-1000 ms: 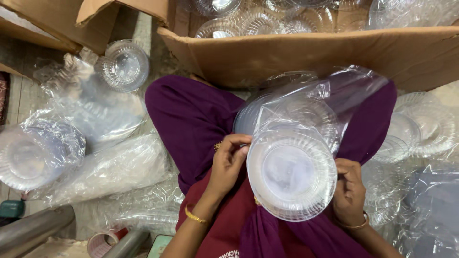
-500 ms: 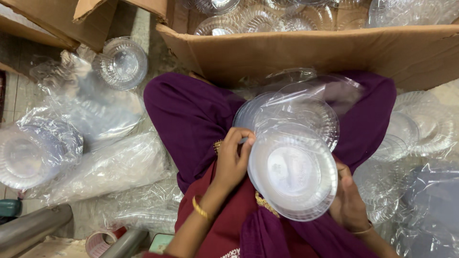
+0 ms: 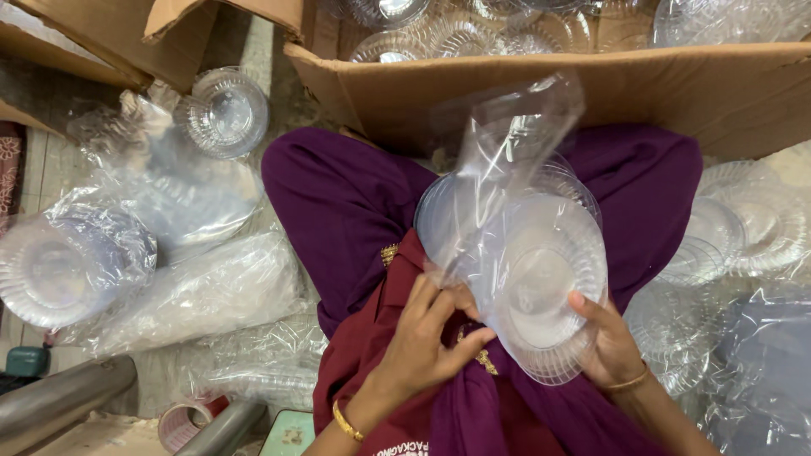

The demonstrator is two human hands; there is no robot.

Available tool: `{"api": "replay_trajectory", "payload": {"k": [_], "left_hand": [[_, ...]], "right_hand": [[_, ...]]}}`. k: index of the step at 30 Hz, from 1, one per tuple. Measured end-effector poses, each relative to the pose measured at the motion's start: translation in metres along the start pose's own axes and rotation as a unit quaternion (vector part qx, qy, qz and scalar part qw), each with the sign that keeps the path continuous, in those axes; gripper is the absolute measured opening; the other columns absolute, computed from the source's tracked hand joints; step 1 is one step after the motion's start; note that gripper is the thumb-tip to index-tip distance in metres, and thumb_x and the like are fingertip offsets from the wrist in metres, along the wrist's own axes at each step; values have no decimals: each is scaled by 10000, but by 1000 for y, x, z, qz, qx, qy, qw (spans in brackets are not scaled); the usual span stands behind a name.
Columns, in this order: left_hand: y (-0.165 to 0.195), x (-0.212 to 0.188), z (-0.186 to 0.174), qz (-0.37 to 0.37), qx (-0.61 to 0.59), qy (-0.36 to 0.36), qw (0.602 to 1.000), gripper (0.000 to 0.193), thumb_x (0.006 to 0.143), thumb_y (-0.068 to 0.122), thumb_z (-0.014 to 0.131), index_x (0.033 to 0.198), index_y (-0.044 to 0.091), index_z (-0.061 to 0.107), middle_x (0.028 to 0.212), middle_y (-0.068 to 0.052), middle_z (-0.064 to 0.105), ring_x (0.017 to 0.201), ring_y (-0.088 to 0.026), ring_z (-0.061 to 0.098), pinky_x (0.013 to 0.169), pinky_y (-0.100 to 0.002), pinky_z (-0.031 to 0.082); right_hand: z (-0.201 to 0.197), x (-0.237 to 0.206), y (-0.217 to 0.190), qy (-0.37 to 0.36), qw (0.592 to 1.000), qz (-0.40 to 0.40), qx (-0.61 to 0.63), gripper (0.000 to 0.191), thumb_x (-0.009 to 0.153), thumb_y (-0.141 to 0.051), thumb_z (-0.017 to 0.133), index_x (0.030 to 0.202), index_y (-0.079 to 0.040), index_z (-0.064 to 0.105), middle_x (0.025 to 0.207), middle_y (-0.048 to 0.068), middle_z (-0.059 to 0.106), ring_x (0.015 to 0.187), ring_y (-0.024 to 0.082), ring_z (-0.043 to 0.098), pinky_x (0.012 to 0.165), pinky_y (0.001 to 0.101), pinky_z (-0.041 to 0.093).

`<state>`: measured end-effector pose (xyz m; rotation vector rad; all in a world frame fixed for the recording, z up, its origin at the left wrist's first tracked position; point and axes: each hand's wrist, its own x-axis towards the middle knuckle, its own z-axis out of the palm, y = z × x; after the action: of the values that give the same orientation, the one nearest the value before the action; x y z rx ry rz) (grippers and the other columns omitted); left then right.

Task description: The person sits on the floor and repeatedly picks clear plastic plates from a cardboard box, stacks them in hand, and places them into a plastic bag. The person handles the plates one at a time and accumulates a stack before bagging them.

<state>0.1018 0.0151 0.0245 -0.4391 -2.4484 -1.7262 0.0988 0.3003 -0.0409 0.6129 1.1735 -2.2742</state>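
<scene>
A stack of clear plastic plates (image 3: 541,287) rests over my lap, partly inside a clear plastic bag (image 3: 507,160) whose open end stands up above the stack. My left hand (image 3: 427,338) pinches the lower left edge of the bag beside the plates. My right hand (image 3: 604,342) grips the stack's lower right rim, thumb lying on the top plate. Below the stack are my purple-trousered legs (image 3: 338,203).
A large cardboard box (image 3: 541,93) of clear plates stands just ahead. Bagged plates (image 3: 68,262), a clear bowl (image 3: 224,110) and loose plastic bags (image 3: 186,295) lie on the left. More plates (image 3: 743,228) lie on the right. Tape roll (image 3: 186,422) and metal pipes (image 3: 59,405) lie at lower left.
The bag's open end has risen above the stack. My left hand dropped from the stack's upper left rim to its lower left edge. The stack tilted slightly right.
</scene>
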Motion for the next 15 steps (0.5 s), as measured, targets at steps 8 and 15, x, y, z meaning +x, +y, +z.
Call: {"api": "replay_trajectory", "payload": {"k": [8, 15], "left_hand": [[-24, 25, -34, -42, 79, 189, 978, 93, 979, 26, 655, 1049, -11, 606, 982, -122, 752, 794, -239, 778, 663, -290, 595], [-26, 66, -71, -9, 277, 181, 943, 173, 836, -138, 631, 917, 15, 632, 1453, -239, 633, 919, -297, 766, 723, -374, 605]], "right_hand": [[-27, 19, 4, -17, 995, -3, 103, 630, 921, -214, 671, 1441, 60, 446, 1314, 205, 630, 1228, 358, 601, 1023, 541, 523], [-82, 15, -10, -150, 975, -37, 157, 519, 960, -177, 641, 1398, 68, 512, 1232, 226, 665, 1086, 347, 693, 922, 493, 571]]}}
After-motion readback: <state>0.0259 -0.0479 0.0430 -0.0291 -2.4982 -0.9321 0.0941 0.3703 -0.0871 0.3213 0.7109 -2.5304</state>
